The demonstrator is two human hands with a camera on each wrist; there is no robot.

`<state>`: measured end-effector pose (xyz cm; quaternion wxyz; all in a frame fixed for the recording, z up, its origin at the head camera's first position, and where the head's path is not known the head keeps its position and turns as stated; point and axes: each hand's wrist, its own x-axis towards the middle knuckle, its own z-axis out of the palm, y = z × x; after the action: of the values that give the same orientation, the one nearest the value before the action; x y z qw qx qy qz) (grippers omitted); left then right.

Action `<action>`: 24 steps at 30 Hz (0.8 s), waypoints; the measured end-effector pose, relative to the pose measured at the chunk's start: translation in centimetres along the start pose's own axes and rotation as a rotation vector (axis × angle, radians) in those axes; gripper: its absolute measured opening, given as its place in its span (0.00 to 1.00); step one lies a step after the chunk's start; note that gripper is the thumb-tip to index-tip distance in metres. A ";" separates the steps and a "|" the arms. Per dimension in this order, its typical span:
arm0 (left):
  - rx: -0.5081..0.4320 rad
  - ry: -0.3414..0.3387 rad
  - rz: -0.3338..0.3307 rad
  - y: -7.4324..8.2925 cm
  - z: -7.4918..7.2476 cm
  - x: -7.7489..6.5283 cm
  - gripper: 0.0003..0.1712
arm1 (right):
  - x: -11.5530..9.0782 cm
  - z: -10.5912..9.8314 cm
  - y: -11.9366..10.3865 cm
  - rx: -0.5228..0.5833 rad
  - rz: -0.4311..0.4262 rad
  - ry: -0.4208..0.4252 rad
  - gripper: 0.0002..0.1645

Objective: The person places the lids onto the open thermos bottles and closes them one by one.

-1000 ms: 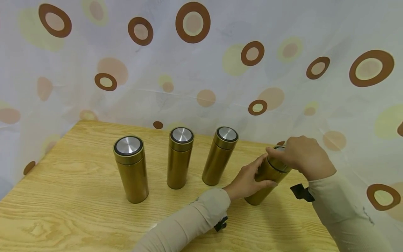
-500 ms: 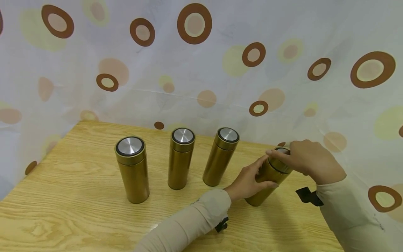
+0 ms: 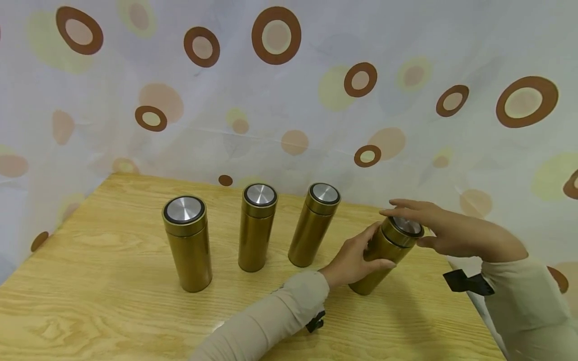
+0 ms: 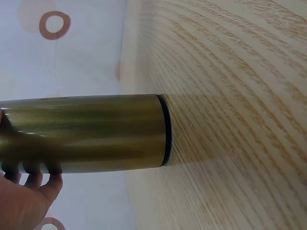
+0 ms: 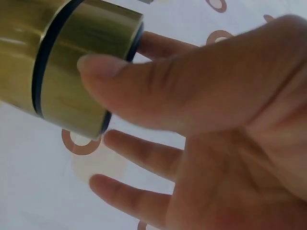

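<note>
At the table's right side my left hand (image 3: 347, 260) grips the body of a gold thermos bottle (image 3: 368, 282), thumb on the near side. In the left wrist view the bottle's dark-rimmed base (image 4: 167, 130) rests on the wood, and curled fingers (image 4: 50, 189) lie along the body. My right hand (image 3: 451, 233) is at the bottle's lid (image 3: 398, 234), its fingers nearly straight and reaching over the silver top. The right wrist view has the thumb (image 5: 103, 67) alongside the lid and the other fingers spread apart; whether the thumb touches it is hard to tell.
Three matching gold thermos bottles stand upright to the left: one at far left (image 3: 189, 255), one in the middle (image 3: 255, 240), one nearer the held bottle (image 3: 311, 233). All have lids on. Behind the wooden table (image 3: 113, 301) hangs a spotted cloth (image 3: 253, 75).
My right hand has loosened from the lid, its fingers straightening and the hand drawing back to the right. The left hand keeps its grip, and the bottles stay in place.
</note>
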<state>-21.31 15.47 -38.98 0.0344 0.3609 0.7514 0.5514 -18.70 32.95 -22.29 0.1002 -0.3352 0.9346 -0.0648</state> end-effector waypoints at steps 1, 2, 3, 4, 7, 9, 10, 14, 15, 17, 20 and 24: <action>-0.004 -0.003 -0.007 0.0 0.0 0.0 0.46 | 0.0 0.0 -0.1 0.018 0.008 -0.011 0.49; -0.007 -0.006 -0.012 0.0 -0.1 -0.1 0.46 | 0.0 0.0 -0.1 0.029 0.016 -0.018 0.49; -0.010 -0.008 -0.016 0.0 -0.1 -0.1 0.46 | 0.1 0.0 -0.2 0.040 0.023 -0.024 0.49; -0.015 -0.010 -0.018 0.0 -0.1 -0.1 0.46 | 0.1 0.0 -0.2 0.043 0.027 -0.025 0.49; -0.019 -0.013 -0.018 0.0 -0.1 -0.1 0.46 | 0.1 -0.1 -0.3 0.023 0.028 -0.017 0.46; -0.018 -0.013 -0.018 0.0 -0.1 -0.1 0.46 | 0.3 -0.1 -0.4 0.010 0.032 -0.015 0.44; -0.018 -0.012 -0.018 0.0 -0.1 -0.1 0.46 | 0.3 -0.1 -0.5 0.004 0.036 -0.014 0.44; -0.018 -0.010 -0.013 0.0 0.0 -0.1 0.46 | 0.5 0.0 -0.7 0.003 0.063 -0.019 0.44; -0.019 -0.010 -0.013 0.0 0.0 -0.1 0.46 | 0.5 0.1 -0.8 -0.002 0.068 -0.020 0.45; -0.019 -0.012 -0.013 0.0 0.0 -0.1 0.45 | 0.5 0.2 -0.8 -0.009 0.073 -0.021 0.44; -0.017 -0.012 -0.021 0.0 0.0 -0.2 0.46 | 0.6 0.3 -0.9 -0.025 0.072 -0.019 0.43; -0.013 -0.010 -0.034 0.0 0.0 -0.2 0.46 | 0.7 0.3 -0.9 -0.044 0.077 -0.018 0.41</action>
<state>-21.14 15.35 -39.01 0.0500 0.3505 0.7536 0.5538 -18.62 31.85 -22.54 0.1038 -0.3019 0.9469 -0.0373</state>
